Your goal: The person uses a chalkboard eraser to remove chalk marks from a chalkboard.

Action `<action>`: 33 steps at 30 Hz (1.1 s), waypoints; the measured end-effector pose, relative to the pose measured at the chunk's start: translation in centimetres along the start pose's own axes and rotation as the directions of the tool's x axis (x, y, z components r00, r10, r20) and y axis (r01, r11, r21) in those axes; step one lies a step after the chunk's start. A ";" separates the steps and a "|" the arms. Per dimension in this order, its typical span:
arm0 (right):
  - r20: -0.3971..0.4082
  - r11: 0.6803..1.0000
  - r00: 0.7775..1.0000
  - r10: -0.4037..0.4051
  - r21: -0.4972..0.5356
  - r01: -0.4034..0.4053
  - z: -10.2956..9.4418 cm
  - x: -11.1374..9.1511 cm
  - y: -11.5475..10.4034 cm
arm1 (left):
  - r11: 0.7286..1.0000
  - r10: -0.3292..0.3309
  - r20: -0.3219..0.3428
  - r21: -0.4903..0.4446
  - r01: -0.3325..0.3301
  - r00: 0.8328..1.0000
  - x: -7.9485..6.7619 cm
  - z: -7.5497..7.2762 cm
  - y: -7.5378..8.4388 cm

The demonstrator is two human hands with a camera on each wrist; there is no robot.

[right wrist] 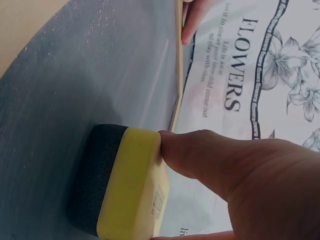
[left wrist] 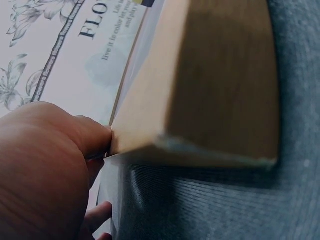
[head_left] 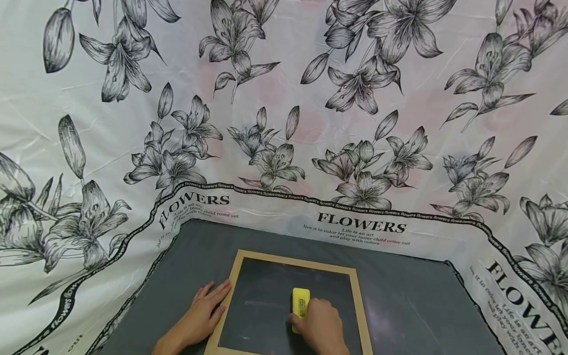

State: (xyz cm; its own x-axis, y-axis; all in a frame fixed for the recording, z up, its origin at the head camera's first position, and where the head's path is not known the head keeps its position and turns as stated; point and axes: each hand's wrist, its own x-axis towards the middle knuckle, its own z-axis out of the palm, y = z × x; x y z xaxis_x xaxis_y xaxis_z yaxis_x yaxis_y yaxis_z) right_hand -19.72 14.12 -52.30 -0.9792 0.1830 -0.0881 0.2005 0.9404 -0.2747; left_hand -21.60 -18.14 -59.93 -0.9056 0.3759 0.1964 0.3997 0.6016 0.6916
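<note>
A small chalkboard (head_left: 262, 315) with a light wooden frame (head_left: 297, 260) lies on the grey tabletop. My right hand (head_left: 323, 325) grips a yellow board eraser (head_left: 301, 301) between thumb and fingers, over the right half of the board. In the right wrist view, the eraser's dark felt side (right wrist: 95, 180) faces the board and appears to touch it. Faint pale smears show on the board's surface. My left hand (head_left: 197, 318) rests against the left side of the frame, its fingers extended. In the left wrist view, the thumb (left wrist: 95, 136) touches the frame's edge.
The grey tabletop (head_left: 412, 301) stretches around the board. Behind and at both sides hangs a white cloth (head_left: 275, 212) printed with black line-drawn flowers and the word FLOWERS. Its lower border meets the table edge.
</note>
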 end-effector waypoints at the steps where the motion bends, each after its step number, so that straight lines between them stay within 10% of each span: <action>1: 0.003 1.000 1.000 -0.001 0.002 0.001 0.0 0.0 -0.1 | 1.000 0.004 -0.012 0.001 -0.004 1.000 0.0 0.1 -0.2; 11: -0.007 1.000 1.000 -0.013 -0.011 0.013 0.2 0.1 -1.0 | 0.998 -0.064 0.058 0.021 0.063 0.996 0.3 -0.5 0.5; 33: -0.015 0.996 0.996 -0.093 0.005 0.093 1.1 -0.2 -3.1 | 1.000 -0.009 -0.015 0.029 0.010 1.000 0.0 0.0 0.6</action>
State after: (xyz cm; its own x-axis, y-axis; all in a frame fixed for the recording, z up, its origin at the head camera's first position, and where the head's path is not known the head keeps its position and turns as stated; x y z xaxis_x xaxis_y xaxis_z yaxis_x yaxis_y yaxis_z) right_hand -20.09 10.89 -52.50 -0.9939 0.0992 -0.0484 0.1090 0.9518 -0.2866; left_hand -21.42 -17.81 -59.49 -0.9113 0.3598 0.2003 0.3949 0.6257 0.6727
